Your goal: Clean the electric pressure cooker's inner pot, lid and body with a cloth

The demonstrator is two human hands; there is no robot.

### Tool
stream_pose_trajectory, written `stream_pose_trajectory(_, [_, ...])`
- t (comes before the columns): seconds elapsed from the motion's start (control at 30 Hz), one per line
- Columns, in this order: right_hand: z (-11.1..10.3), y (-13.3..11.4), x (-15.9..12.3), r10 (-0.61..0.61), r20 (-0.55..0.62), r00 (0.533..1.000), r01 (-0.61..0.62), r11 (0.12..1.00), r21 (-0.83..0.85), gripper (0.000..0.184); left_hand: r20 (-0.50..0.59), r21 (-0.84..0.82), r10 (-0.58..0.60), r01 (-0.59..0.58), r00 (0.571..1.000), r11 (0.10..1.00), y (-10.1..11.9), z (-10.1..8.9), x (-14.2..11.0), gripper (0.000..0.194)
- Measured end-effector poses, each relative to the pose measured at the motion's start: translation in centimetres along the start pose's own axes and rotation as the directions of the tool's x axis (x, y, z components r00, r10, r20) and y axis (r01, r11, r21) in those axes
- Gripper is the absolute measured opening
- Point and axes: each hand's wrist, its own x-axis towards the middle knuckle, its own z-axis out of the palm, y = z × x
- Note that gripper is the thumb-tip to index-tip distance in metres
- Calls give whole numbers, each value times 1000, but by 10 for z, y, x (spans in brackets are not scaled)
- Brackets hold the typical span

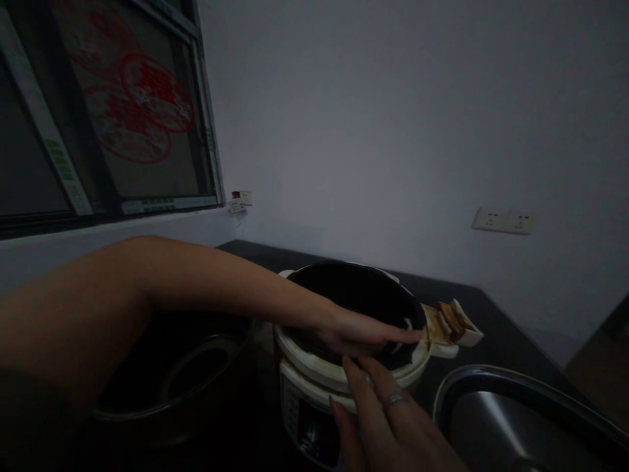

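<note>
Both my hands rest flat and open on the electric pressure cooker (344, 367) on the dark counter (491, 314), left hand (358, 331) across its lid toward the worn handle (449, 324), right hand (388, 419) on the rim, gripping nothing; it looks heavy, rigid, best held by that handle

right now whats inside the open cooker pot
The cooker pot shows only a dark inner wall. The left hand reaches across its rim and covers part of the inside; the bottom is too dark to tell. The right hand touches the front rim.
</note>
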Motion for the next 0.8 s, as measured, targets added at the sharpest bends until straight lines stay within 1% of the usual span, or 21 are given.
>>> stream_pose_trajectory(0.03, [2, 0, -1, -29, 4, 1000, 29, 1000, 5, 35, -22, -5, 6, -6, 1000, 1000, 4, 2, 5, 63])
stream_pose_trajectory(0.1, [3, -1, -2, -58, 26, 998, 58, 998, 0, 35, -99, -15, 41, -43, 994, 999, 14, 7, 15, 61])
stream_pose_trajectory(0.2, [0, -8, 1, 5, 75, 997, -1, 999, -54, 35, -170, -47, 86, -95, 982, 994, 35, 8, 31, 58])
stream_pose_trajectory(0.3, [-5, -17, 4, 90, 108, 990, -81, 993, -86, 36, -252, -101, 85, -114, 964, 988, 55, 0, 42, 61])
stream_pose_trajectory(0.37, [-6, -19, 6, 111, 120, 986, -101, 991, -87, 35, -328, -116, 88, -132, 941, 984, 61, -6, 45, 62])
stream_pose_trajectory(0.43, [-6, -20, 6, 87, 114, 990, -79, 994, -77, 35, -370, -117, 110, -164, 923, 980, 60, -9, 46, 62])
stream_pose_trajectory(0.47, [-5, -19, 5, 73, 116, 991, -65, 995, -74, 35, -371, -116, 123, -177, 921, 977, 58, -9, 45, 62])
stream_pose_trajectory(0.53, [-4, -18, 5, 64, 133, 989, -55, 996, -76, 34, -323, -107, 137, -180, 936, 978, 51, -3, 40, 62])
stream_pose_trajectory(0.63, [-2, -18, 3, 69, 144, 987, -55, 994, -95, 33, -248, -80, 97, -120, 964, 990, 41, 9, 24, 61])
stream_pose_trajectory(0.73, [-1, -19, 1, 29, 99, 995, -20, 995, -95, 33, -231, -72, 37, -55, 972, 996, 34, 16, 1, 50])
stream_pose_trajectory(0.8, [-1, -19, -2, 16, 100, 995, -8, 997, -83, 33, -202, -72, 9, -24, 979, 997, 30, 17, -15, 40])
